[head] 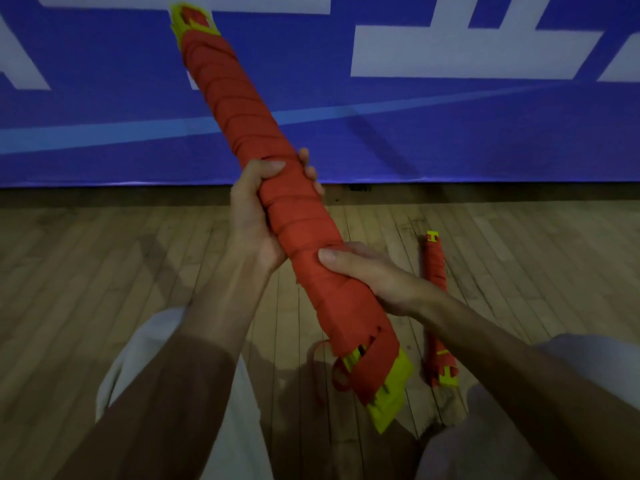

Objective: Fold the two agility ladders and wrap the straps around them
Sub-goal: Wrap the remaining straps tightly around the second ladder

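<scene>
Held aslant above the wooden floor (pixel 104 271), the strap-wrapped agility ladder bundle (pixel 249 112) looks stiff and light, its loose tail best pinched low, left hand (pixel 258 216) and right hand (pixel 374 275) fingers curled round it, 1 wrapped bundle (pixel 435 268) lying beside.

readable text: none | blue banner (pixel 450 143): large white strokes (pixel 467 53), seemingly parts of big characters, cut off at the top edge of the view, too little shown to read | brands, numbers, labels: none legible
</scene>
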Tool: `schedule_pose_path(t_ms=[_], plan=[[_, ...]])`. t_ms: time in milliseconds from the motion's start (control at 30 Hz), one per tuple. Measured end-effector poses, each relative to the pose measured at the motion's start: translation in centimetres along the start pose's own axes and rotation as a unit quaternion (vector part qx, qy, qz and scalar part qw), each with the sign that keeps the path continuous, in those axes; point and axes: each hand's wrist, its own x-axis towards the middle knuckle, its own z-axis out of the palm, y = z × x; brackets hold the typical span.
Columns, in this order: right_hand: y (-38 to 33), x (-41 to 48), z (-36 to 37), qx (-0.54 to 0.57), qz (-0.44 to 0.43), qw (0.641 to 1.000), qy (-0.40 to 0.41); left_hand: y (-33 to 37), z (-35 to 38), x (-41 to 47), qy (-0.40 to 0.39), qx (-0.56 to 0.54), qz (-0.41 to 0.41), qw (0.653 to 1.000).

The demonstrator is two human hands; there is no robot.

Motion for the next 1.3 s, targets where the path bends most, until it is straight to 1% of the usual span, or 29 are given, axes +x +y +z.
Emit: schedule_pose_path(t_ms=[67,133,200,233,300,333,367,467,533,567,633,700,733,767,833,900,933,1000,1067,1167,1233,1300], plan=[[-0.6,-0.5,0.1,-0.017,-0.016,1.000,0.008,-0.2,0.0,0.2,0.013,0.027,0.011,0.999],[-0.6,-0.7,0.1,-0.057,-0.028,0.997,0.036,-0.1,0.2,0.7,0.067,0.128,0.017,0.989],[-0.1,-0.5,0.1,-0.138,-0.055,0.985,0.091,-0.3,0.2,1.3,0.122,0.239,0.031,0.963],[0.5,-0.3,0.0,-0.193,-0.071,0.969,0.137,-0.5,0.1,1.7,0.141,0.290,0.050,0.945],[1.5,0.2,-0.2,-0.299,-0.086,0.920,0.238,-1.0,-0.1,2.0,0.174,0.374,0.091,0.906],[1.8,0.3,-0.3,-0.339,-0.087,0.895,0.277,-1.2,-0.2,2.0,0.186,0.405,0.099,0.890],[2.0,0.5,-0.2,-0.377,-0.089,0.873,0.296,-1.3,-0.3,1.9,0.194,0.420,0.101,0.881],[2.5,0.8,0.0,-0.474,-0.115,0.818,0.305,-1.6,-0.3,1.8,0.216,0.408,0.090,0.883],[2.8,0.9,0.3,-0.503,-0.182,0.790,0.300,-1.8,-0.6,1.8,0.254,0.395,0.088,0.878],[2.9,1.0,0.3,-0.505,-0.221,0.780,0.296,-1.9,-0.7,1.8,0.270,0.383,0.088,0.879],[2.7,1.1,0.4,-0.494,-0.282,0.772,0.284,-1.5,-1.0,1.6,0.280,0.345,0.089,0.892],[2.3,1.1,0.0,-0.506,-0.320,0.749,0.282,-1.0,-1.0,1.6,0.271,0.308,0.081,0.908],[2.1,1.2,-0.2,-0.510,-0.330,0.745,0.277,-0.7,-1.0,1.6,0.263,0.294,0.076,0.916],[1.9,1.2,-0.4,-0.499,-0.328,0.758,0.264,-0.5,-1.0,1.7,0.249,0.279,0.067,0.925],[1.5,0.8,-0.8,-0.446,-0.284,0.816,0.232,0.0,-0.8,1.6,0.212,0.250,0.040,0.944],[1.2,0.5,-1.3,-0.366,-0.217,0.884,0.195,0.5,-0.7,1.3,0.170,0.223,0.008,0.960],[1.1,0.2,-1.5,-0.319,-0.192,0.912,0.171,0.6,-0.6,1.1,0.144,0.209,-0.007,0.967],[1.2,0.1,-1.4,-0.233,-0.149,0.952,0.129,1.0,-0.5,0.6,0.086,0.166,-0.022,0.982],[1.5,0.4,-1.0,-0.180,-0.122,0.971,0.094,1.2,-0.3,0.3,0.030,0.101,-0.013,0.994],[1.4,0.8,-0.2,-0.140,-0.102,0.983,0.060,0.8,-0.4,0.1,-0.034,0.012,-0.012,0.999],[0.8,0.5,0.0,-0.119,-0.077,0.989,0.037,0.6,-0.6,0.3,-0.063,-0.017,-0.030,0.997],[0.4,0.1,-0.1,-0.086,-0.037,0.996,0.012,0.3,-0.8,0.6,-0.067,-0.038,-0.034,0.996]])
